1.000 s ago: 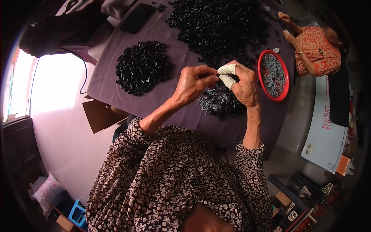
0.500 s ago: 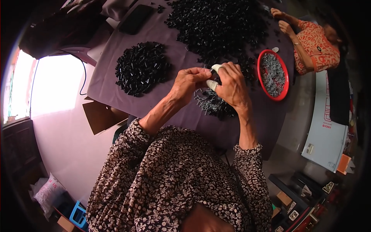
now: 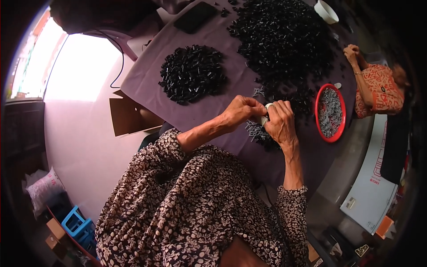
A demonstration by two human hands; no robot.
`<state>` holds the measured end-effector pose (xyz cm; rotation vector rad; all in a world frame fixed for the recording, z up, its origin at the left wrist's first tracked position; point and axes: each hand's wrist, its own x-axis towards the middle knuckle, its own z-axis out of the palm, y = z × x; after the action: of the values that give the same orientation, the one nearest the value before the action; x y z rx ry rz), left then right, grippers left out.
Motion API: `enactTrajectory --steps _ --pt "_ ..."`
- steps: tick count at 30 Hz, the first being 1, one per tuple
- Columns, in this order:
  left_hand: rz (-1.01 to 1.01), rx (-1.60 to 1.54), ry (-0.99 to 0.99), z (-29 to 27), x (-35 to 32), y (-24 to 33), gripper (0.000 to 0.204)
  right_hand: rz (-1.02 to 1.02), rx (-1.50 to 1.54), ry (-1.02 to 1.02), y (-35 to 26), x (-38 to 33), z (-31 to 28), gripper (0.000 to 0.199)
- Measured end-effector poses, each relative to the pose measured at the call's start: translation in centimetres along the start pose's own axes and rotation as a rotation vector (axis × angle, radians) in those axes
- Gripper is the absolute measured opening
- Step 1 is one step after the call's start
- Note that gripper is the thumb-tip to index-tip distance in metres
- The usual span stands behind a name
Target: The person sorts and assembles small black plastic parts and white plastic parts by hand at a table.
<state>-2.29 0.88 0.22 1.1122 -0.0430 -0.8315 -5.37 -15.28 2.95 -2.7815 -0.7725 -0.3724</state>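
Observation:
My left hand [image 3: 243, 110] and my right hand [image 3: 281, 121] meet over the near part of the table, fingertips together. Both are closed in a pinch around a small black piece, mostly hidden by the fingers. Pale covers wrap my right thumb and forefinger. Just below the hands lies a small heap of thin grey pins [image 3: 255, 131], with black pieces beside it partly under my right hand. A round pile of small black pieces [image 3: 192, 74] sits to the left. A much larger black heap [image 3: 284, 42] spreads beyond my hands.
Right of my hands, a red oval dish [image 3: 317, 116] holds many grey pins. A white bowl [image 3: 326, 12] stands at the far right, a dark flat phone-like slab [image 3: 195, 18] at the far left. Another person [image 3: 381, 89] in orange patterned clothing is at the table's right side.
The view has swung, so the table's things appear farther right and lower. My fingertips have come closer together, covering the black piece. The white bowl has come into view.

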Motion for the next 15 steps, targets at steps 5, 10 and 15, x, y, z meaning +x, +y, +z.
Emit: enactTrajectory --steps 5,10,15 --pt "-0.039 0.125 0.008 -0.3 -1.0 -0.6 0.021 -0.013 0.069 0.030 -0.5 -0.9 1.3 0.013" --pt "-0.115 0.155 -0.055 -0.5 -2.2 -1.3 0.022 0.006 0.111 0.034 -1.5 -2.9 2.8 0.020" --pt "-0.122 0.111 -0.034 0.0 -2.4 -2.2 0.018 0.010 0.063 0.018 -1.8 -4.1 3.2 0.008"
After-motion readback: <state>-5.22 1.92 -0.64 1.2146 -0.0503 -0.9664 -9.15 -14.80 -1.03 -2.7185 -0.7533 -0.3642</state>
